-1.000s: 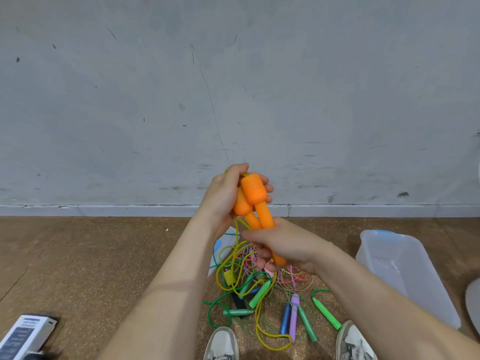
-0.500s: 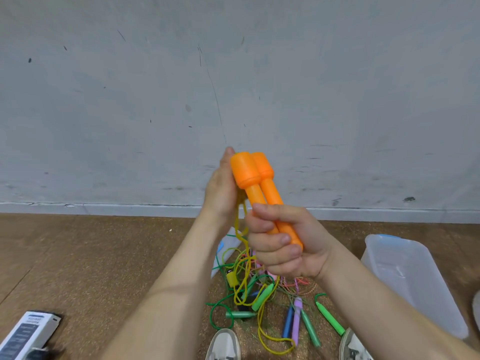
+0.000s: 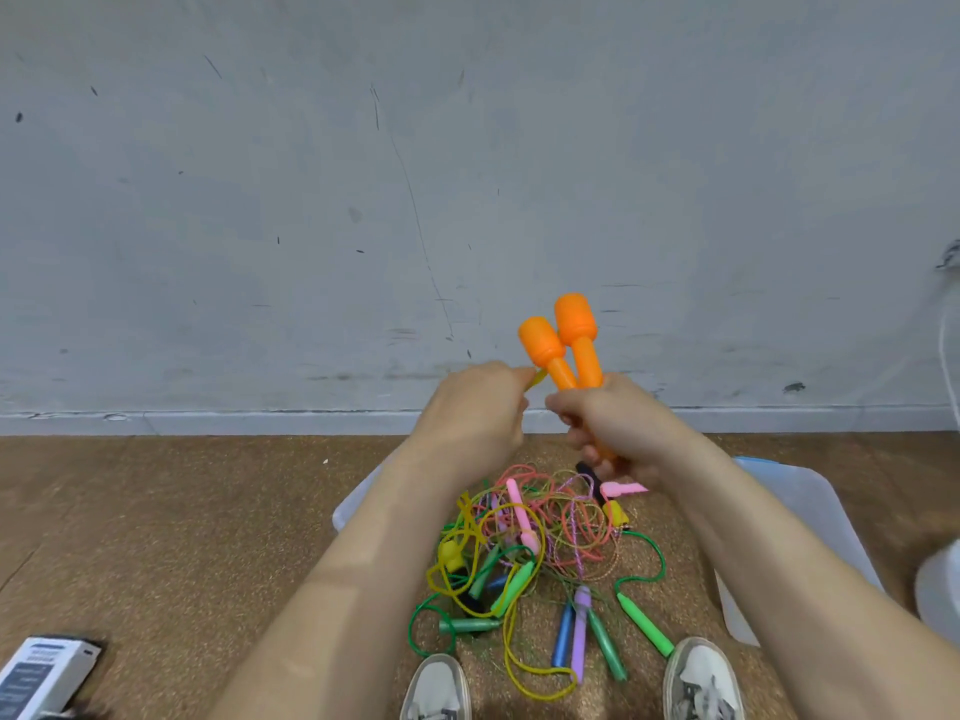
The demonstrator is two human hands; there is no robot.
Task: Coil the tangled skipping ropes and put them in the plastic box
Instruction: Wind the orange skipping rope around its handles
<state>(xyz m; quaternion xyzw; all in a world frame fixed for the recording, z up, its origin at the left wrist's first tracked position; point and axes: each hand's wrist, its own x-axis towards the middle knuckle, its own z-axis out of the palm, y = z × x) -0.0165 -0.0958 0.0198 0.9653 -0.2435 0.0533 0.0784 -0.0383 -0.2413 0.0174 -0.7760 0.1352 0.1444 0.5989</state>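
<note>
Head view: the camera is looking down over both forearms at a brown cork floor (image 3: 182, 537) beneath a scuffed grey wall (image 3: 311, 200).
Tangled pile of coloured skipping ropes (image 3: 535, 543): is lying on the floor between the forearms, with green, pink, purple and blue handles and yellow, green and pink cords crossing one another.
Right hand (image 3: 618, 428): is gripping the shafts of two orange plastic rope handles (image 3: 563, 345), fingers curled tightly round them. It is holding them above the pile with their bulbous ends pointing up.
Left hand (image 3: 478, 407): is pinching a thin yellow cord (image 3: 537, 377) just beside the orange handles, above the pile. Where the cord is running is hidden behind the hands.
Translucent plastic box (image 3: 810, 517): is standing on the floor just right of the pile, partly covered by the right forearm.
White canvas shoes (image 3: 436, 688): are standing at the pile's near edge, one on either side.
White and blue carton (image 3: 41, 672): is lying well left of the pile.
</note>
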